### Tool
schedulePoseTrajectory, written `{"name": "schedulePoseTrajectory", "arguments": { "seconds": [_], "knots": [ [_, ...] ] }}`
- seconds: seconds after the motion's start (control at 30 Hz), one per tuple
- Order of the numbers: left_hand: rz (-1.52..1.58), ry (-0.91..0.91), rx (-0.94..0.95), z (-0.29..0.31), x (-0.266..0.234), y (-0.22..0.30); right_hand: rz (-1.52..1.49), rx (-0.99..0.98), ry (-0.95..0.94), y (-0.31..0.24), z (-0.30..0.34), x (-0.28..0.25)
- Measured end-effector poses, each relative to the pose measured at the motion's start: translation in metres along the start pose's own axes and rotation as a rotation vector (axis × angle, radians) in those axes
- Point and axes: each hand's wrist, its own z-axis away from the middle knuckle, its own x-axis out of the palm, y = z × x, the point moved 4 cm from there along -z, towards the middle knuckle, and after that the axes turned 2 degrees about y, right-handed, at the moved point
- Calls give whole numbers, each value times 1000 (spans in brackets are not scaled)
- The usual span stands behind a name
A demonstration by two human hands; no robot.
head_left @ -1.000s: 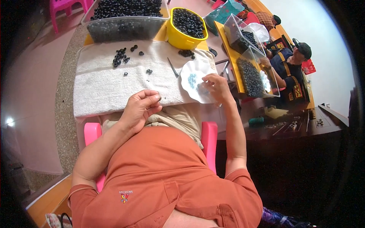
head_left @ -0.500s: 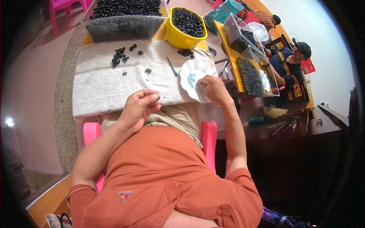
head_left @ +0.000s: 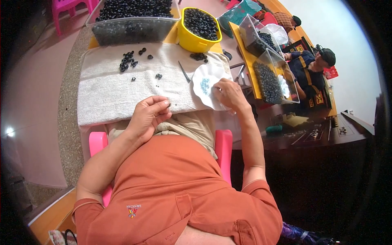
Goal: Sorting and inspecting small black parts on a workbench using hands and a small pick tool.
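Observation:
My left hand (head_left: 147, 119) is closed in a pinch at the front edge of a white towel (head_left: 106, 96). Between its thumb and forefinger sits a small dark piece, mostly covered by the fingertips. My right hand (head_left: 229, 94) reaches over a white scalloped dish (head_left: 201, 73), fingertips pressed together at its right side. Tiny light-blue pieces (head_left: 205, 85) lie in the dish; whatever the right fingers grip is too small to make out. Left of the dish rests a dark, thin, pointed tool (head_left: 184, 70). Loose small black round parts (head_left: 126, 61) are scattered on the towel.
At the back stand a clear plastic bin (head_left: 132, 30) and a yellow tub (head_left: 198, 24), both full of black round parts. To the right, a person in dark clothes (head_left: 310, 67) sits by another table with clear bins (head_left: 269, 81). Pink chair armrests (head_left: 223, 153) flank me.
My hands hold nearly the same places; the right fingers have shifted slightly at the dish. The person on the right has lowered a forearm and moved their head a little.

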Motion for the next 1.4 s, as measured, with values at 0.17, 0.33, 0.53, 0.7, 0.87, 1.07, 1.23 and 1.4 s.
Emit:
{"name": "schedulePoseTrajectory", "arguments": {
  "seconds": [0.17,0.33,0.53,0.7,0.87,1.07,1.23,1.4],
  "knots": [
    [-3,3,3,-2,-3,-2,-89,21,-24,-15,4,-11],
    [-10,13,3,-1,-2,-2,-83,-53,-38,-26,6,-9],
    [-8,4,9,-1,-2,-1,-50,-55,-50,-18,4,5],
    [-2,5,7,0,-2,-1,-59,-69,-33,-16,3,8],
    [7,-2,12,-1,-1,0,-63,-68,-40,-17,3,8],
    [7,-6,10,-1,-2,-2,-87,-68,-46,-16,3,9],
    [2,2,6,-2,-1,-3,-95,-101,5,-13,7,8],
    [-5,16,5,1,-2,-2,-102,-111,97,-13,6,6]
  ]
}}
